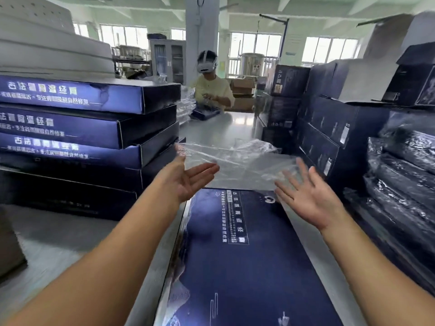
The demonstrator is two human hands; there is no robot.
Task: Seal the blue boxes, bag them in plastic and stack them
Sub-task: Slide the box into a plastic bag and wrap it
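One blue box (235,267), flat and long, lid closed, lying lengthwise on the surface (58,243) directly before the person; the top is dark blue with pale line drawings and a white-lettered panel near the far end. Status, by judgement: sealed, not yet bagged, not stacked

One plastic bag (237,161), clear, slack and crumpled, at the far end of the box, its near edge overlapping that end; whether the box has entered the mouth cannot be told

Left hand (188,178): released, fingers straight, palm turned inward, beside the bag's left corner, grasping nothing

Right hand (308,196): released, fingers spread, at the bag's right edge; contact with the film is unclear

Several boxes, unwrapped stack (82,128), left of the working box; judged to be awaiting bags

Several boxes, film-wrapped stack (400,180), at the right; judged finished

Remaining for this box, by judgement: open the bag, draw it over the box, set it on the wrapped stack

Film looks thin and likely to cling and fold on itself

One second person (209,90) at the far end of the surface, handling a box in film
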